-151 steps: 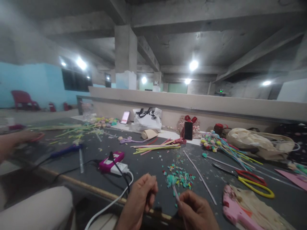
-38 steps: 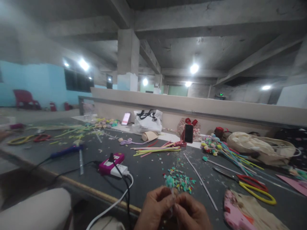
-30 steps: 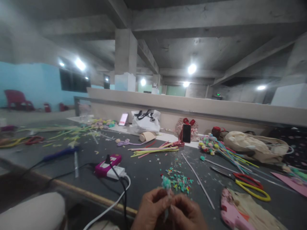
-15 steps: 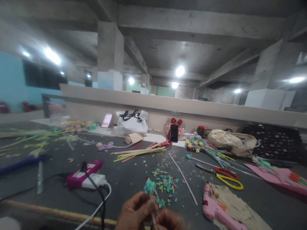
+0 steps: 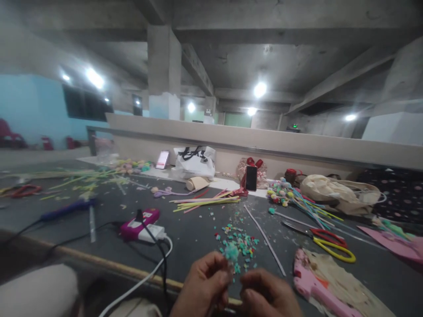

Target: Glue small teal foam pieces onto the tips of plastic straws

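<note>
Near the bottom centre, my left hand [image 5: 206,284] pinches the stem of a small teal flower [image 5: 231,251], whose fluffy head stands above the fingertips. To its right, my right hand [image 5: 266,293] is held with curled fingers, a small gap away; whether it grips anything is hidden. Behind both hands, teal, yellow and red trimmings [image 5: 244,240] lie scattered on the dark table [image 5: 194,240]. A single lilac stick [image 5: 264,237] lies at an angle right of the scraps.
Red and yellow scissors [image 5: 330,242] and a pink glue gun [image 5: 313,281] lie right. A purple power strip [image 5: 139,224] with cables sits left. Coloured stems [image 5: 205,202], a black phone [image 5: 251,178] and a white bag [image 5: 194,163] are farther back.
The view has shifted left, so the table items appear farther right. My right hand has parted from my left, which keeps hold of the flower.
</note>
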Action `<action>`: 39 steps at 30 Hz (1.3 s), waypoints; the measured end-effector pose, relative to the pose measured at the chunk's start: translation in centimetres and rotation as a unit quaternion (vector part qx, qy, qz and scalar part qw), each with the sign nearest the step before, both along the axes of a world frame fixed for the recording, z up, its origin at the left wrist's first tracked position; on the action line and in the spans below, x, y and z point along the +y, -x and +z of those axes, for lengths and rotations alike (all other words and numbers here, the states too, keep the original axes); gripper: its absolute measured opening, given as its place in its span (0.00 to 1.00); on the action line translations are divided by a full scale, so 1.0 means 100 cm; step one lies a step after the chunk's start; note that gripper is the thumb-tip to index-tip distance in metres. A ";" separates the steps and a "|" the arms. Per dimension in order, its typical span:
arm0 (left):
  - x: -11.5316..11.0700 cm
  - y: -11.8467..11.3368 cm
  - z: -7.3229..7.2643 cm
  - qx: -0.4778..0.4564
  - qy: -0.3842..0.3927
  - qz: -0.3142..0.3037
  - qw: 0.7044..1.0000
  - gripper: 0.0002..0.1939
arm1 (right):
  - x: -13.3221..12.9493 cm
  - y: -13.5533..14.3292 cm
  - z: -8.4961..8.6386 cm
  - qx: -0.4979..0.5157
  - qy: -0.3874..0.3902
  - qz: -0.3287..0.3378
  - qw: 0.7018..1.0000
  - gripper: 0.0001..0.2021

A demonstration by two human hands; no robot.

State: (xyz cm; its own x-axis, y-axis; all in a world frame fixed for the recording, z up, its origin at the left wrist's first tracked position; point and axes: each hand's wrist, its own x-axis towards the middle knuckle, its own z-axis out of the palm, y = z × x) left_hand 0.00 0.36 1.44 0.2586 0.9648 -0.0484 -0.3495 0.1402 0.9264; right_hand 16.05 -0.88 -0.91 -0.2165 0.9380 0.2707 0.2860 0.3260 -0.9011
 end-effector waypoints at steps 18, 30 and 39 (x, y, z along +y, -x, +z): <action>-0.008 -0.008 0.003 0.349 -0.266 0.010 0.899 0.06 | -0.011 -0.015 0.042 -0.045 -0.097 0.041 0.993 0.12; -0.011 -0.012 -0.001 0.292 -0.195 0.011 0.936 0.03 | -0.012 -0.011 0.042 -0.065 -0.086 0.011 0.994 0.08; 0.000 0.004 0.006 0.183 -0.071 0.060 0.979 0.07 | -0.008 -0.025 0.061 -0.069 -0.090 -0.046 0.993 0.16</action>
